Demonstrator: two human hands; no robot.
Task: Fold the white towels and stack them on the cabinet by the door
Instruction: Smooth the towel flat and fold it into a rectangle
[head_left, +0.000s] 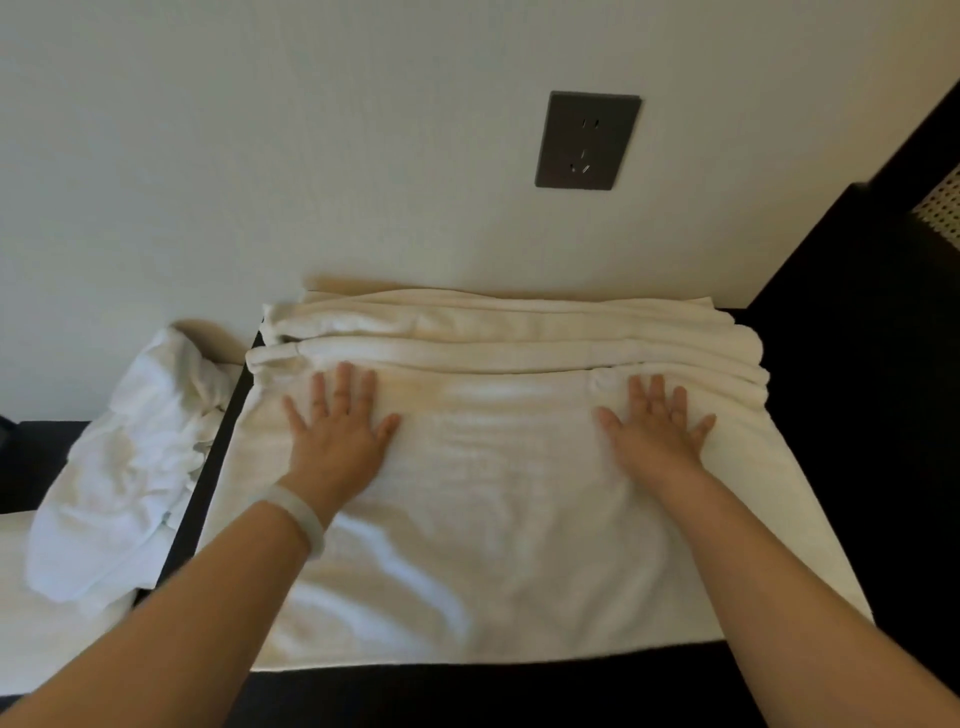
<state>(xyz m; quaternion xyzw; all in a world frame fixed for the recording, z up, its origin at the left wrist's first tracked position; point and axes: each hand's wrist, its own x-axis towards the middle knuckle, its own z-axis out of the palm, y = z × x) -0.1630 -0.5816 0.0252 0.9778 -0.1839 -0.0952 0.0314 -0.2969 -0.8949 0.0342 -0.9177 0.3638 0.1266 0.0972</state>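
Left hand (340, 426) and right hand (652, 428) lay flat, fingers spread, gripping nothing, pressing white towel (493, 509) mid-frame on dark cabinet (519, 693); folded towels (519, 332) stacked just behind. Tip imo: smooth outward from middle, square edges against stack before next fold. Crumpled pile (130, 467) sat lower left.

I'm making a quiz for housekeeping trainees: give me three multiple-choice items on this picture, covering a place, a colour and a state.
1. The crumpled white pile lies: A) left of the cabinet; B) right of it; C) on top of it.
2. The wall socket is: A) white; B) dark grey; C) red.
3. The left hand and right hand are: A) clenched; B) pinching a corner; C) flat, fingers spread.
Answers: 1 A, beyond the cabinet's left edge; 2 B, dark plate on pale wall; 3 C, both palms press the towel.
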